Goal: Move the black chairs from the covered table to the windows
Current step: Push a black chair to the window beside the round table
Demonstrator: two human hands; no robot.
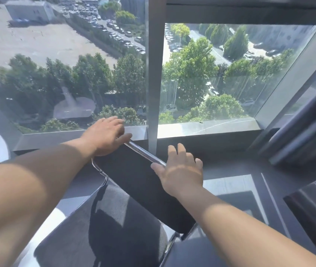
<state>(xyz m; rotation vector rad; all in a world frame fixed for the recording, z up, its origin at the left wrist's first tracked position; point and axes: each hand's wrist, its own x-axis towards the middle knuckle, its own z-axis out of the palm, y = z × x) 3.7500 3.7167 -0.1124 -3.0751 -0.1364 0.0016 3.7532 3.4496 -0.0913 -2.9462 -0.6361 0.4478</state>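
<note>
With both hands spread loosely over the black chair (134, 182) backrest, left hand (106, 136) and right hand (180, 170) resting ungripped on its chrome rail (143, 153), chair just short of the window (201, 78), the person should probably square it before releasing.

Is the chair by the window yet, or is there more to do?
Nearly done for this one: the black chair already stands right at the window. In hand: the left hand and right hand rest on its chrome top bar, fingers open. Left: letting go. Another dark chair sits at the right; the covered table isn't visible.
</note>
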